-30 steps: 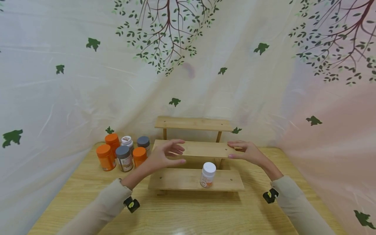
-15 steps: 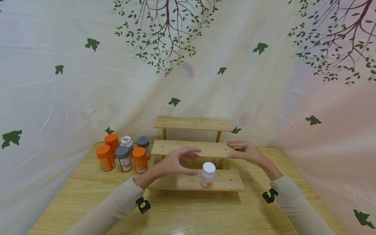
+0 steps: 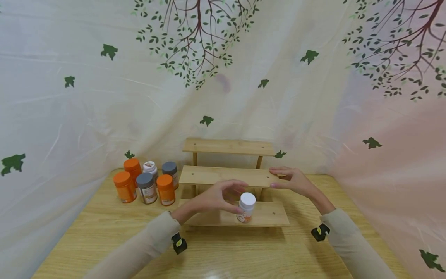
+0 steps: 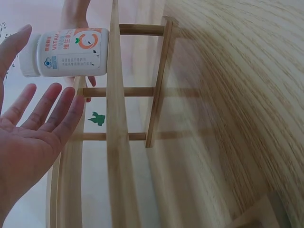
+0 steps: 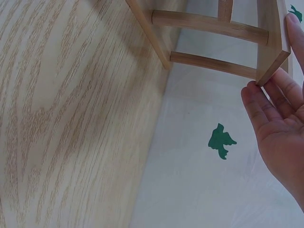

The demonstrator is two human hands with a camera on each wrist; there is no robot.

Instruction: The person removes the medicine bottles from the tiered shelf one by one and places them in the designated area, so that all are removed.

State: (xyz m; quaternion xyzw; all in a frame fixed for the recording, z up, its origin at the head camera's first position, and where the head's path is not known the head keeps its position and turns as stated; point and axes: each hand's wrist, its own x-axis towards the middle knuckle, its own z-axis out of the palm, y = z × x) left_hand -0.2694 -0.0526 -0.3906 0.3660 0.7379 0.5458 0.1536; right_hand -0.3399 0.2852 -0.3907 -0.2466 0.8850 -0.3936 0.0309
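A white vitamin C bottle (image 3: pixel 247 211) with an orange-marked label stands upright on the lowest board (image 3: pixel 270 217) of a three-step wooden display rack (image 3: pixel 228 146). Around its left side curves my left hand (image 3: pixel 216 198), thumb in front and fingers behind. In the left wrist view the fingers (image 4: pixel 57 111) are extended, with a gap between them and the bottle (image 4: pixel 71 52). My right hand (image 3: pixel 294 183) grips the right end of the middle board (image 3: pixel 252 177), thumb at its front edge; the right wrist view shows fingertips (image 5: pixel 259 97) against the board's corner.
Left of the rack, several bottles are grouped on the wooden table (image 3: pixel 104 236): orange ones (image 3: pixel 124 188), grey-capped ones (image 3: pixel 148 188) and a white one (image 3: pixel 150 169). A pale curtain (image 3: pixel 104 97) printed with leaves and branches hangs close behind and at both sides.
My left hand has moved right and slightly down, from over the rack's left part to the white bottle. My right hand keeps its place on the middle board.
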